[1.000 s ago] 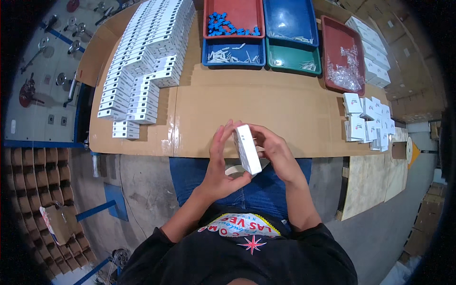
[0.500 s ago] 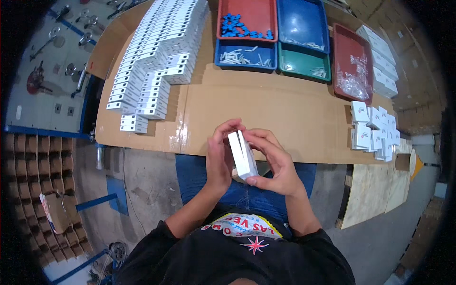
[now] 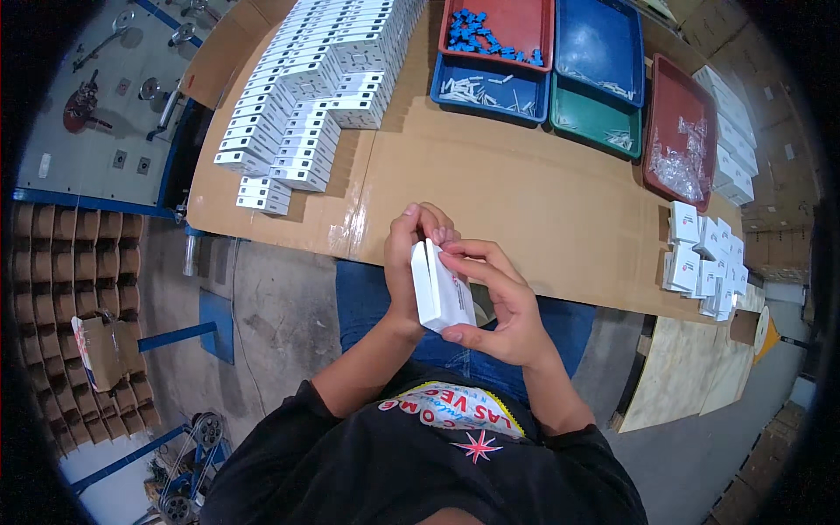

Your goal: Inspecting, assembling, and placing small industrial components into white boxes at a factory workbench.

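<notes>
A small white cardboard box [image 3: 444, 293] is held between my two hands above my lap, just off the table's near edge. Along its upper part runs a dark slit, where a flap stands slightly apart. My left hand [image 3: 409, 262] lies along the left and far side of the box, its fingers curled at the far end. With the thumb at the near end and the fingers on the far top corner, my right hand [image 3: 507, 306] grips the box from the right. The palm side of my left hand is partly hidden by the box.
Stacked white boxes [image 3: 302, 96] rise at the table's left. Across the back stand a red tray [image 3: 534, 17] of blue parts, blue and green trays [image 3: 595, 131] of small white pieces, and a dark red tray [image 3: 669, 87] with clear plastic bits. Small white boxes [image 3: 700, 262] are piled at the right.
The box has tilted, and more of its printed right face shows. My left fingers have curled further in at its far end. The whole view has shifted, the table now lying a little higher and rightward.
</notes>
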Motion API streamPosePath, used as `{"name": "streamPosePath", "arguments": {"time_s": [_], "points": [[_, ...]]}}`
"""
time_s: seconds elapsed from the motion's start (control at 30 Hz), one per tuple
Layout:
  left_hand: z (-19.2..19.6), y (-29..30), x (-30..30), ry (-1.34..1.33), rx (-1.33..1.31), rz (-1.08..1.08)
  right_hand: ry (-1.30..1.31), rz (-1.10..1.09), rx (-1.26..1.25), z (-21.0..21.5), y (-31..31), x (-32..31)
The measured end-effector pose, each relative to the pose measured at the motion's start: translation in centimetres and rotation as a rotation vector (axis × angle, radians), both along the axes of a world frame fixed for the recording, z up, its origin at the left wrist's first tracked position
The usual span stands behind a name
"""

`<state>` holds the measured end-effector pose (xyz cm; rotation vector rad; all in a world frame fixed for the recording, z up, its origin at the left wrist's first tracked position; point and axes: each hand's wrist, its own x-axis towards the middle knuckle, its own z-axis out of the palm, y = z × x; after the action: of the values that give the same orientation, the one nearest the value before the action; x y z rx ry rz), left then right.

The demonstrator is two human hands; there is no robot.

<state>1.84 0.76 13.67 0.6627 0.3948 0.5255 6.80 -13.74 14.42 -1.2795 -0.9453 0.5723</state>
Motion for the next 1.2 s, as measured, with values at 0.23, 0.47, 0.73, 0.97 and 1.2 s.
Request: {"name": "streamPosePath", "arguments": {"time_s": [0.23, 0.47, 0.73, 0.97, 1.2], "points": [[-0.2, -0.1, 0.1, -0.068, -0.134, 0.011, 0.066, 0.004, -0.023, 0.6, 0.2, -0.3], [-0.7, -0.4, 0.2, 0.006, -0.120, 0.016, 0.006, -0.084, -0.002, -0.2, 0.3, -0.2], [-1.3, -3.1, -1.4, 0.135, 0.232, -0.074, 0.145, -0.363, -0.018, -0.7, 0.5, -0.7], [0.5, -2.1, -1.2, 0.310, -0.162, -0.345, -0.349, -0.189, -0.318, -0.4, -0.7, 1.6], [1.3, -2.1, -1.9, 0.310, -0.239, -0.508, -0.202, -0.147, -0.199, -1.3, -1.3, 1.7]]}}
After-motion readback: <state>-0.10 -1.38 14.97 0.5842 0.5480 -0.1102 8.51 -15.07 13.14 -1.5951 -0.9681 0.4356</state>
